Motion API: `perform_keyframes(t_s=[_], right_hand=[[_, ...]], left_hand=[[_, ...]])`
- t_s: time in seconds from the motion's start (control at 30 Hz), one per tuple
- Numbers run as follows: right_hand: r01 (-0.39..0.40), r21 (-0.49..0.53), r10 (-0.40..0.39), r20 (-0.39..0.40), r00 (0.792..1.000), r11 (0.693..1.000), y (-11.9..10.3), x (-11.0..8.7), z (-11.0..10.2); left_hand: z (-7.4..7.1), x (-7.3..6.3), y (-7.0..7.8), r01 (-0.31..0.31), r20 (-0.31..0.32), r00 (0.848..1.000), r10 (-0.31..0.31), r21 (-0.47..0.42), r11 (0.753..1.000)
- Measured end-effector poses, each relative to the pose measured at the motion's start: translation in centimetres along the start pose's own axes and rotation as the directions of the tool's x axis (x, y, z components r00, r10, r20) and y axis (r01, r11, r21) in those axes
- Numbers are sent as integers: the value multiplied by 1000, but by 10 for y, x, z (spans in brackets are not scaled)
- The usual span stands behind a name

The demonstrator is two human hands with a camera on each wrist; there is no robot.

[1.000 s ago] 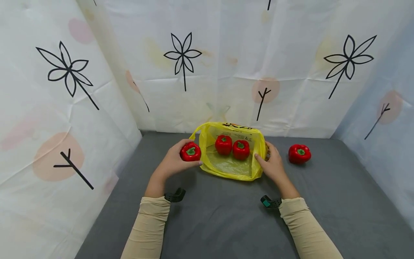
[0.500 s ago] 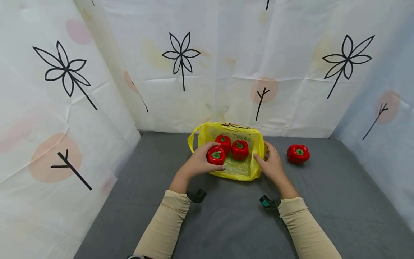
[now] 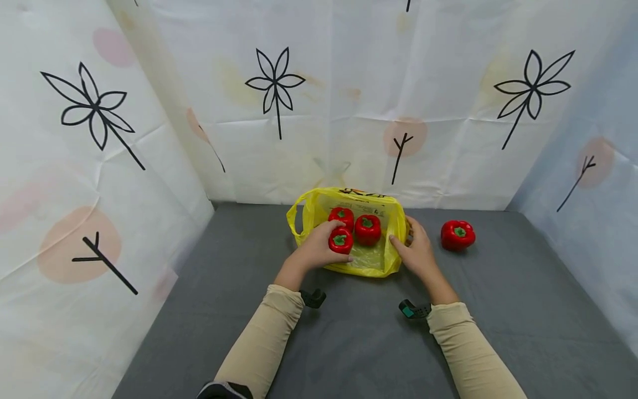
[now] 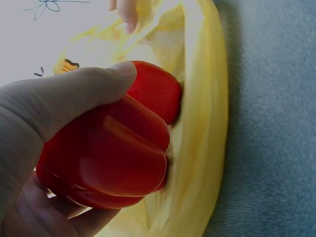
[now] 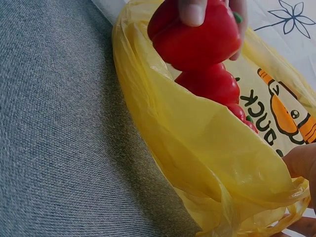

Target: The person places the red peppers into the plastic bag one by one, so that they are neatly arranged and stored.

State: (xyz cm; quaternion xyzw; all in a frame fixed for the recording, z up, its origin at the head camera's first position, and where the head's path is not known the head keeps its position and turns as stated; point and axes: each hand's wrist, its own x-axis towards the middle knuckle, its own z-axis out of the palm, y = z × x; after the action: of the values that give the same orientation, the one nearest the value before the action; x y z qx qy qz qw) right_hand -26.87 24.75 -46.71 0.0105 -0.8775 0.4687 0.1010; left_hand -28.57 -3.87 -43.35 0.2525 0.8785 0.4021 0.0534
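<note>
My left hand (image 3: 318,246) grips a red bell pepper (image 3: 341,241) over the left part of an open yellow plastic bag (image 3: 366,267). In the left wrist view the thumb lies across the held pepper (image 4: 108,153), with fingers beneath it. Two more red bell peppers sit inside the bag, a left one (image 3: 343,215) partly hidden by the hand and a right one (image 3: 368,230). My right hand (image 3: 417,250) pinches the bag's right edge, thumb on the inner side. The right wrist view shows the bag's mouth (image 5: 207,143) standing open.
Another red bell pepper (image 3: 457,235) rests on the grey cloth-covered table (image 3: 359,343), right of the bag. A white patterned curtain (image 3: 329,100) rises behind and along both sides. A loose bag handle (image 3: 291,221) sticks out at the left.
My left hand has carried its pepper rightward, from beside the bag's left edge to over its opening. My right hand keeps its hold on the bag. The head view has shifted slightly.
</note>
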Motion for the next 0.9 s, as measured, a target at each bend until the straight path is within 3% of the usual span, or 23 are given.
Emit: perform_keyframes(t_s=[0.33,0.9], right_hand=[[4,-7,-4,3,1000,1000,-2,2,1],[7,-2,-7,7,1000,1000,0,0,1]], left_hand=[[5,7,-9,-30,16,999,28,86,996],[10,8,-1,-18,1,1000,18,171,985]])
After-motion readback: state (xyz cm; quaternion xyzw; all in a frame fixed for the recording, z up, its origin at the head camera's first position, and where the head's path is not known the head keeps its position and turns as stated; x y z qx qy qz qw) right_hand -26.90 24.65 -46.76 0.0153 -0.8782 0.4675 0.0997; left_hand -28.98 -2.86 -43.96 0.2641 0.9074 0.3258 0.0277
